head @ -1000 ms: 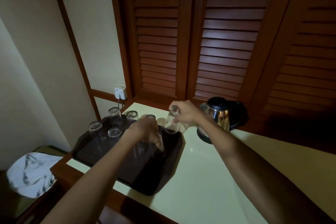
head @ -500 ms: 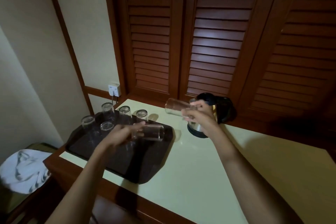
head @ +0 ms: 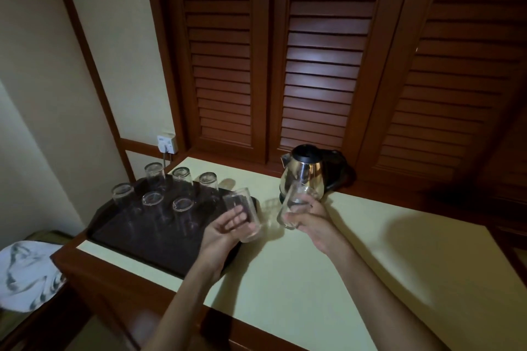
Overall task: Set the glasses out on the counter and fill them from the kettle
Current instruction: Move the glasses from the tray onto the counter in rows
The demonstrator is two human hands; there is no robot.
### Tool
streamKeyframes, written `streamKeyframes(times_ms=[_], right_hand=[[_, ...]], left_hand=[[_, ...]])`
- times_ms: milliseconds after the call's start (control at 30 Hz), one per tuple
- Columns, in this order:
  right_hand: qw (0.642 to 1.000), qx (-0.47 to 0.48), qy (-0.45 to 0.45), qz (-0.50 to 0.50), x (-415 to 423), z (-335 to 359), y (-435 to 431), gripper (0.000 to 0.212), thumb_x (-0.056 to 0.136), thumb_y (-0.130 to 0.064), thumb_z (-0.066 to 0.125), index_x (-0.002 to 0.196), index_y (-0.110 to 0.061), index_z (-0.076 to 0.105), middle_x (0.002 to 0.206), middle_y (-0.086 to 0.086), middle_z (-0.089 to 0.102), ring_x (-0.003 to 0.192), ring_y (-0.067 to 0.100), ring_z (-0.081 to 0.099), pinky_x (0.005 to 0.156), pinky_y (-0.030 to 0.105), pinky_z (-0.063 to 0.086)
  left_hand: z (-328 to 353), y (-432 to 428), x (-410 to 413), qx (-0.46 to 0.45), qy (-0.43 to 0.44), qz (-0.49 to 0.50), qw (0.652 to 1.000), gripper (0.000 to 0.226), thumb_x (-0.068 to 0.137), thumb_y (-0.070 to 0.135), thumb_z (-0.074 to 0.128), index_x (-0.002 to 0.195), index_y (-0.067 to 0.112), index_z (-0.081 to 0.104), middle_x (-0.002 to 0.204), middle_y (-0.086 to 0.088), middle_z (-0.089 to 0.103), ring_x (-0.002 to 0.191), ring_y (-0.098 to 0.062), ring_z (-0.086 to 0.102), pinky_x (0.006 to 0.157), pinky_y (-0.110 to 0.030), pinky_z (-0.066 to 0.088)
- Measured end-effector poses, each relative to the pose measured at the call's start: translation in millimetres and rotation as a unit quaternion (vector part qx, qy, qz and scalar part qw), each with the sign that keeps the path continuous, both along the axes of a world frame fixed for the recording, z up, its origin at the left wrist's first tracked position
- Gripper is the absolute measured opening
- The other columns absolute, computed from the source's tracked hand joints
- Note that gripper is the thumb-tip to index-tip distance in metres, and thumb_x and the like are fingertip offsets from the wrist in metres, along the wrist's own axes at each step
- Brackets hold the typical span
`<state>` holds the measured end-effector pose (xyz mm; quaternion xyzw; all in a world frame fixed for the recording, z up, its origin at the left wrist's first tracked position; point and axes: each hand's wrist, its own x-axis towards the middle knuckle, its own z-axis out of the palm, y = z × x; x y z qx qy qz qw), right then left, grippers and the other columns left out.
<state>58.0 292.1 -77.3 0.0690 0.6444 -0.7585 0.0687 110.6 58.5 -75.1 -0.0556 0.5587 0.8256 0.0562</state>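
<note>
My left hand [head: 228, 229] grips a clear glass [head: 242, 208], held mouth-up over the right edge of the dark tray [head: 137, 239]. A second clear glass [head: 293, 204] is in my right hand [head: 312, 219], also mouth-up, above the pale counter [head: 370, 265] just in front of the steel kettle [head: 303, 177]. The kettle has a black lid and stands on its base at the counter's back. Several glasses [head: 152, 199] stand upside down on the tray's far half.
Dark louvred wooden doors [head: 322, 65] rise behind the counter. A wall socket [head: 166, 144] with a cord sits at the back left. A white patterned cloth [head: 25, 273] lies low on the left, beyond the counter's wooden edge.
Both glasses were lifted off the tray, tipped on their sides, and now are turned mouth-up. My hands have come closer together and lower, in front of the kettle.
</note>
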Motion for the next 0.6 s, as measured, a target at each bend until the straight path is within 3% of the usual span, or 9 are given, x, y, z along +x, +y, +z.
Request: streamKeyframes(times_ms=[100,167,233,333,400,500,600], right_hand=[[0.993,0.112,0.01,-0.022,-12.9,-4.8,-5.2,0.069,0.059,0.006,0.092,0.111,-0.028,0.062,0.106,0.001,0.065,0.103,0.021,0.065,0.089,0.042,0.058],[0.991,0.133,0.024,-0.009,-24.8,-11.0,-8.2,0.073,0.051,0.005,0.093,0.107,-0.029,0.061,0.102,-0.001,0.062,0.095,0.02,0.063,0.088,0.045,0.06],[0.986,0.164,0.032,0.0,-35.3,-13.8,-11.6,0.072,0.051,0.007,0.09,0.107,-0.027,0.062,0.099,0.0,0.059,0.091,0.019,0.058,0.08,0.041,0.061],[0.98,0.197,0.025,-0.003,-42.6,-14.1,-15.2,0.05,0.079,0.016,0.069,0.115,-0.017,0.06,0.094,0.001,0.057,0.093,0.02,0.053,0.066,0.018,0.052],[0.97,0.241,0.029,-0.003,-47.6,-21.1,-14.3,0.045,0.085,0.016,0.06,0.121,-0.011,0.06,0.099,0.004,0.059,0.097,0.02,0.055,0.063,0.013,0.046],[0.959,0.282,0.024,0.009,-51.3,-31.4,-12.6,0.056,0.076,0.017,0.071,0.124,-0.009,0.062,0.109,0.005,0.062,0.101,0.019,0.057,0.07,0.017,0.05],[0.955,0.295,0.009,0.011,-55.4,-40.1,-12.5,0.07,0.06,0.012,0.088,0.117,-0.019,0.064,0.114,0.004,0.065,0.106,0.021,0.06,0.088,0.032,0.057]], left_hand=[[-12.2,18.5,4.2,-0.204,0.051,0.011,0.978,0.061,0.055,0.019,0.1,0.11,0.019,0.073,0.104,-0.004,0.08,0.094,-0.013,0.076,0.084,-0.028,0.062],[-18.8,30.5,7.6,-0.305,0.075,0.01,0.949,0.073,0.043,0.043,0.099,0.108,0.024,0.071,0.096,0.005,0.08,0.088,-0.006,0.077,0.08,-0.026,0.062],[-26.5,39.6,8.3,-0.359,0.085,0.013,0.929,0.073,0.044,0.044,0.096,0.108,0.026,0.069,0.094,0.008,0.079,0.083,-0.001,0.075,0.076,-0.022,0.061],[-33.7,47.9,8.4,-0.393,0.092,0.019,0.915,0.061,0.055,0.027,0.096,0.108,0.021,0.067,0.093,0.007,0.078,0.081,-0.003,0.075,0.072,-0.022,0.061],[-35.4,51.4,8.5,-0.393,0.087,0.023,0.915,0.057,0.057,0.024,0.094,0.106,0.02,0.064,0.091,0.007,0.077,0.081,-0.003,0.073,0.069,-0.02,0.06],[-36.1,56.0,9.0,-0.395,0.08,0.027,0.915,0.053,0.059,0.022,0.094,0.101,0.023,0.061,0.088,0.008,0.075,0.076,0.002,0.071,0.062,-0.014,0.054],[-37.7,59.4,10.2,-0.395,0.077,0.023,0.915,0.048,0.062,0.022,0.092,0.097,0.026,0.059,0.085,0.007,0.075,0.072,0.002,0.07,0.057,-0.012,0.05]])
